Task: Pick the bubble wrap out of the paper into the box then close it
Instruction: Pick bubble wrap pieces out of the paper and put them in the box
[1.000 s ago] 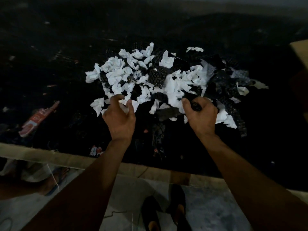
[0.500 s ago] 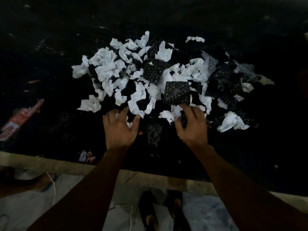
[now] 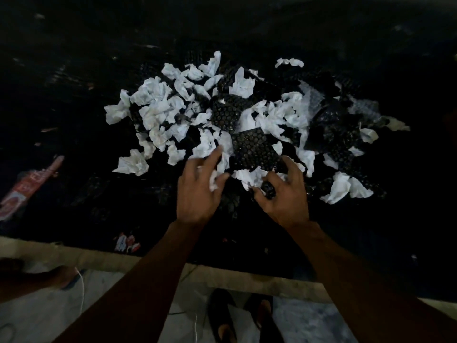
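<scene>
Your left hand [image 3: 197, 194] has slid toward your right hand [image 3: 284, 196], its fingers spread on paper scraps [image 3: 158, 107]. Your right fingers clench a bubble wrap wad [image 3: 268, 188] at the pile's near edge. The other dark pieces blur into the black table [image 3: 74, 70].

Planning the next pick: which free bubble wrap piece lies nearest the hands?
The black square just beyond left hand and right hand; others lie farther back.

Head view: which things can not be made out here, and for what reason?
Box: not in the head view; outside the frame.
Left hand: motion blur; unclear whether it pinches the white scrap.
Dark wad in the right hand: too dark to tell whether it is bubble wrap.
Red packet: cut by the left edge, print blurred.
</scene>
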Demonstrator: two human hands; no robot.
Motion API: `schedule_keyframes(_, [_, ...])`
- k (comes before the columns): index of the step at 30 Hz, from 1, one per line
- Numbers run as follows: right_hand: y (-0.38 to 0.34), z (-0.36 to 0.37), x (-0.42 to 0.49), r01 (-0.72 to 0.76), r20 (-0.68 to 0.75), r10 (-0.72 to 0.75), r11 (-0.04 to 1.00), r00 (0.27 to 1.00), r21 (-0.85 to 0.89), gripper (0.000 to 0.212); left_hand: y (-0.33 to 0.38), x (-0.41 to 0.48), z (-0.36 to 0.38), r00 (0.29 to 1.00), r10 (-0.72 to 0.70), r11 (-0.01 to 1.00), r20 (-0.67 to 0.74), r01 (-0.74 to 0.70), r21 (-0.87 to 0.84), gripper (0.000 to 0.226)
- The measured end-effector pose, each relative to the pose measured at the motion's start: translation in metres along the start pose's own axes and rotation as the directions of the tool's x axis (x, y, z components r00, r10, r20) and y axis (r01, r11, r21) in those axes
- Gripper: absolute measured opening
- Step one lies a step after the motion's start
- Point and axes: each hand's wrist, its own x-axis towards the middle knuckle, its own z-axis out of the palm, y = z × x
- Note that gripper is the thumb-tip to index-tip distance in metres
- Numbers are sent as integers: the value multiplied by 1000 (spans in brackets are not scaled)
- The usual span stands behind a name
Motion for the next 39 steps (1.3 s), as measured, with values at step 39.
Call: schedule_keyframes(39, [14,-23,10,32,237,-31,999,971,-1,55,31,5,36,960,-105,969,258,41,244,71])
